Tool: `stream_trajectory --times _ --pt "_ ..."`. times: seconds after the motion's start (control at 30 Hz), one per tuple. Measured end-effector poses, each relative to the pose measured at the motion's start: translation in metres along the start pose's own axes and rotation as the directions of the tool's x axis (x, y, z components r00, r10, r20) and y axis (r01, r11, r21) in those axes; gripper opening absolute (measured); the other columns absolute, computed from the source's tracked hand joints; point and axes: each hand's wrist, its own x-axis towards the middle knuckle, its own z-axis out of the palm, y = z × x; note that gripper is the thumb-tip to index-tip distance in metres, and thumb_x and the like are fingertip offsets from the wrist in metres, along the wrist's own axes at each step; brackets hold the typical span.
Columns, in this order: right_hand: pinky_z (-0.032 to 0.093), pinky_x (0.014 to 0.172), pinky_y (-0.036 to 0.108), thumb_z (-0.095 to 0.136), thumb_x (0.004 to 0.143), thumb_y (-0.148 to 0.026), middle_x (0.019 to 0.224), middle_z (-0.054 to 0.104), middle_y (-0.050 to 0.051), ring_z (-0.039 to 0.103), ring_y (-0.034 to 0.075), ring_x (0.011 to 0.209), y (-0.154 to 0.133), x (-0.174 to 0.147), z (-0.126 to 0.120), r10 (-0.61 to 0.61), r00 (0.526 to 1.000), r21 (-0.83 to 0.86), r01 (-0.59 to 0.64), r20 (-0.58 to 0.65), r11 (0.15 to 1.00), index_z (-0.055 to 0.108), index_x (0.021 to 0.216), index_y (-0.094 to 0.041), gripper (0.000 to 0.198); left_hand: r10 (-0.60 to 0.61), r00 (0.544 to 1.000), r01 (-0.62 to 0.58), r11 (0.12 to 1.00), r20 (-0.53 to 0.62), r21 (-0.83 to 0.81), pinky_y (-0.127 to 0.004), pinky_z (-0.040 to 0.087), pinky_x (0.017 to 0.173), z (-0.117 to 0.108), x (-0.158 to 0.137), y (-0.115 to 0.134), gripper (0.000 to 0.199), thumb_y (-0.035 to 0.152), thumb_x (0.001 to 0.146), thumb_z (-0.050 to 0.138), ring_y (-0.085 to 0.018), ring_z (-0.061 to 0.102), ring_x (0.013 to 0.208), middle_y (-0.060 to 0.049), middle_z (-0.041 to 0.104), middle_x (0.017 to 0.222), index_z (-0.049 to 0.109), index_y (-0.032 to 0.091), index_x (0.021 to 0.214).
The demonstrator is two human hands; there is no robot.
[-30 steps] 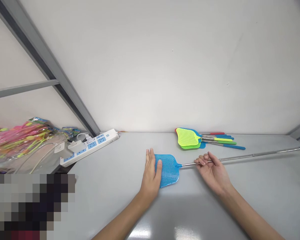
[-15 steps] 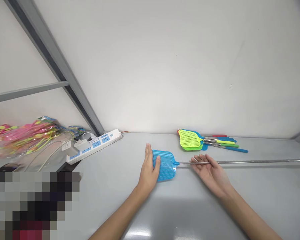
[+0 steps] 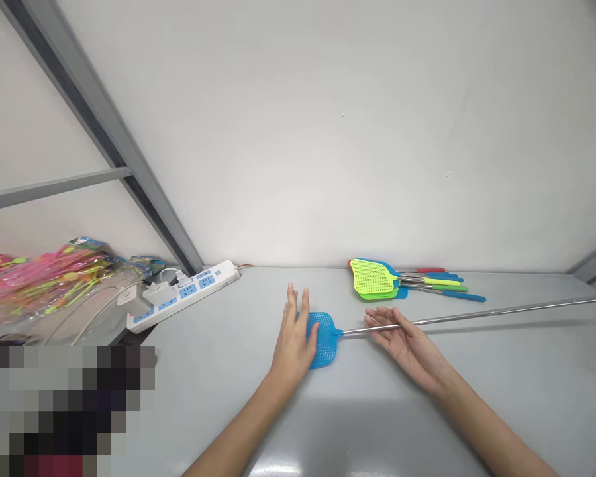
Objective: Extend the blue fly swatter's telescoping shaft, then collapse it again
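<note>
A blue fly swatter (image 3: 326,339) with a long extended metal rod lies across the view in front of me, its far right end cut off by the frame's edge. My left hand (image 3: 294,338) lies over the left part of the swatter's head, fingers spread, thumb over the mesh. Palm up, my right hand (image 3: 406,348) has the rod near the head across its curled fingers, with the thumb over it. The rod rises to the right, above its shadow on the table. Behind it a pile of shorter fly swatters (image 3: 375,278) has yellow, green, blue and red parts.
A grey table (image 3: 218,411) meets a pale wall at the back. On the left are a white power strip (image 3: 183,295) with plugs and cables, and colourful items in clear plastic bags (image 3: 54,278). A grey metal frame (image 3: 144,179) stands there too. The lower left corner is pixelated.
The swatter's rod has tilted up at its right end. My left hand's fingers have spread and cover more of the swatter's head. The camera view has shifted slightly.
</note>
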Motion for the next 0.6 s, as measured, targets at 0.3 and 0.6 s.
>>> stream_trajectory --times 0.3,0.6 --pt "0.045 0.081 0.028 0.053 0.076 -0.027 0.106 0.057 0.008 0.052 0.018 0.098 -0.001 0.002 0.000 0.001 1.000 0.007 -0.001 -0.020 1.000 0.059 0.090 -0.016 0.019 0.136 0.974 -0.146 0.988 0.182 0.046 -0.044 0.016 0.100 0.003 -0.007 0.011 0.038 0.030 0.082 0.033 -0.019 0.022 0.122 -0.005 0.034 0.130 0.037 0.023 0.120" --pt "0.043 0.083 0.031 0.050 0.077 -0.025 0.105 0.057 0.009 0.053 0.019 0.097 0.001 0.001 0.000 0.007 1.000 0.009 -0.008 0.008 1.000 0.059 0.092 -0.014 0.021 0.197 0.959 -0.217 0.973 0.206 0.079 -0.044 0.027 0.093 -0.004 -0.006 0.018 0.026 0.033 0.079 0.040 -0.022 0.034 0.111 -0.002 0.043 0.123 0.055 0.027 0.098"
